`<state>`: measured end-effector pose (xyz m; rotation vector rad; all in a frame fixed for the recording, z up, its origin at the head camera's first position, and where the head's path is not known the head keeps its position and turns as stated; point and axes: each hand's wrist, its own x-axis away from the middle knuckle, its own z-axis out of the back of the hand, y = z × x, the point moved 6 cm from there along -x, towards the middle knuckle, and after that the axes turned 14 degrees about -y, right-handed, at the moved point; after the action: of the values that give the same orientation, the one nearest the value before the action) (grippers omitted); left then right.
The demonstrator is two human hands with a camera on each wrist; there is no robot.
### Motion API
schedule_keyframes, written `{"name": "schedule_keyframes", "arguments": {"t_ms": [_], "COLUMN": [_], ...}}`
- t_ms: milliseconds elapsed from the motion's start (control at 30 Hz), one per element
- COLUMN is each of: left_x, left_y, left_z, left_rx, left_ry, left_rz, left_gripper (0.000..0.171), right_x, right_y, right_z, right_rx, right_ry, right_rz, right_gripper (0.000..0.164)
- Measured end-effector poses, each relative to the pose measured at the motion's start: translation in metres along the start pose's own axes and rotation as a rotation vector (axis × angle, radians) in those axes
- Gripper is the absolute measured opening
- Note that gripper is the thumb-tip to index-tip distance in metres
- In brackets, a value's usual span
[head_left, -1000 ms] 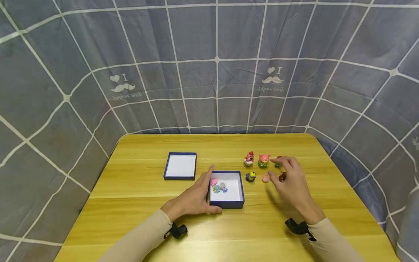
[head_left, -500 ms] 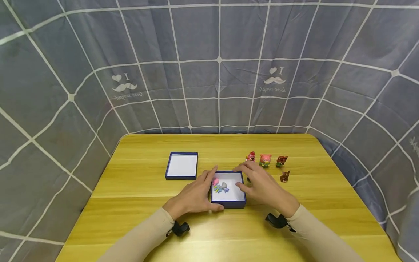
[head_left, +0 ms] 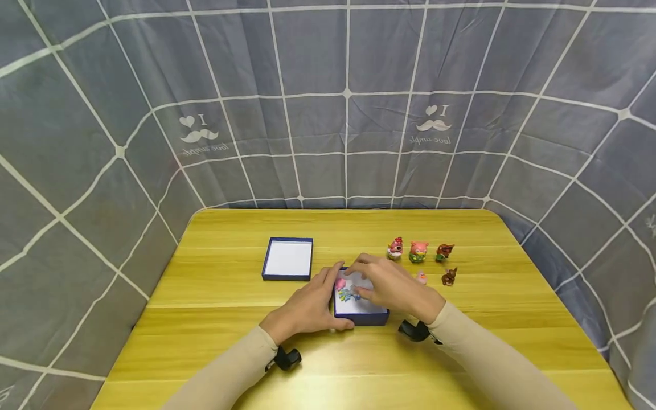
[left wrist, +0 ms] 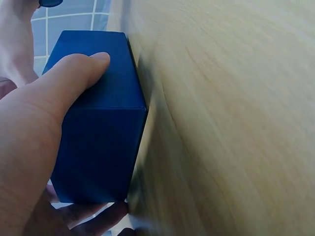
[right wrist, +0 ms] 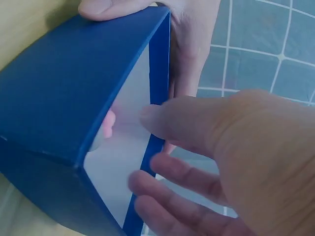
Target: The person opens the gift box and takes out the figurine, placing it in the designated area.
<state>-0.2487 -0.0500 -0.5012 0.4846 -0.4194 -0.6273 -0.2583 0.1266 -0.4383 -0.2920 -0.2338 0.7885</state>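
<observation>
A dark blue square box (head_left: 361, 319) with a white inside sits on the table. My left hand (head_left: 306, 304) holds its left side, thumb along the front wall, as the left wrist view confirms. My right hand (head_left: 392, 286) hovers over the box opening from the right. In the right wrist view its thumb and fingers are apart, with nothing visible between them. Inside the box lie a pink figurine (head_left: 340, 283) and small light blue and yellow pieces (head_left: 348, 295), partly covered by the right hand. A light pink figurine (head_left: 421, 277) shows just beyond that hand.
A shallow blue lid (head_left: 288, 259) with a white inside lies to the box's left. At the back right stand a red-and-white figurine (head_left: 394, 249), a pink pig figurine (head_left: 417, 252), a reddish-brown figurine (head_left: 444, 252) and a brown figurine (head_left: 449, 277). A grey checked curtain (head_left: 318, 119) surrounds the table.
My right hand has moved left from the figurines, past the box's right edge, to above its inside. The left hand keeps its place on the box.
</observation>
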Motion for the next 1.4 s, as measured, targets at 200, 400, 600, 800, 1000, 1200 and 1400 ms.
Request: {"name": "schedule_keyframes", "arguments": {"t_ms": [200, 400, 600, 800, 1000, 1200, 1400], "left_x": [-0.001, -0.004, -0.005, -0.002, -0.001, 0.000, 0.002], "left_y": [0.002, 0.004, 0.005, 0.001, 0.000, 0.000, -0.001], "left_z": [0.003, 0.003, 0.004, 0.000, 0.000, 0.004, 0.003], "left_rx": [-0.003, -0.002, 0.008, 0.009, 0.006, 0.011, 0.009], "left_ry": [0.002, -0.008, -0.001, -0.009, -0.012, -0.002, -0.006], "left_rz": [0.004, -0.001, -0.013, 0.000, 0.000, -0.006, -0.003], "left_gripper": [0.141, 0.140, 0.140, 0.140, 0.140, 0.139, 0.140], "right_x": [-0.009, -0.018, -0.025, -0.030, -0.034, -0.037, -0.038], "right_y": [0.001, 0.002, 0.004, 0.002, 0.000, -0.001, 0.002], "right_z": [-0.002, -0.008, -0.014, -0.019, -0.018, -0.015, -0.018], "right_rx": [-0.005, -0.009, -0.036, -0.056, -0.073, -0.065, -0.081], "right_ry": [-0.073, -0.136, -0.176, -0.210, -0.267, -0.315, -0.376], "right_rz": [0.041, 0.069, 0.099, 0.128, 0.129, 0.148, 0.145], "right_gripper": [0.038, 0.039, 0.029, 0.029, 0.032, 0.033, 0.036]}}
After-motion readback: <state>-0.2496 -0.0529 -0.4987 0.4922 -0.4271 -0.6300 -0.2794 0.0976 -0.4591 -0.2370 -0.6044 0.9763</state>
